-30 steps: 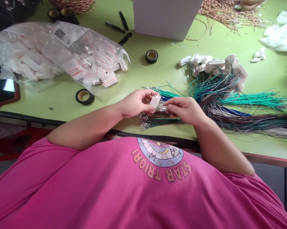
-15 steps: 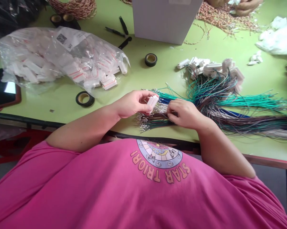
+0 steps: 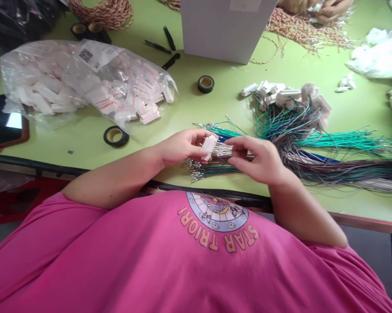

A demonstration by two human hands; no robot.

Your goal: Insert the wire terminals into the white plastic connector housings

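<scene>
My left hand [image 3: 185, 147] grips a white plastic connector housing [image 3: 209, 147] between thumb and fingers, tilted above the wire ends. Just right of it, my right hand [image 3: 259, 158] hovers over the wires with thumb and forefinger apart; nothing shows between them, and its other fingers are partly hidden. Beneath both hands lies a bundle of thin wires [image 3: 333, 167] in green, blue, white, brown and grey, with small metal terminals at the left ends. Behind the right hand, a pile of white connector housings [image 3: 290, 93] has wires running into it.
A clear bag of white housings [image 3: 117, 82] lies at left, beside a phone [image 3: 8, 119]. Black tape rolls [image 3: 116, 136] and cutters [image 3: 171, 61] are on the green table. A grey box [image 3: 226, 30] stands at the back. Another person's hands [image 3: 333, 8] handle twisted wires at top right.
My right hand's thumb and forefinger have spread apart, and the forefinger now reaches out toward the housing. My left hand has turned the housing slightly and keeps its grip.
</scene>
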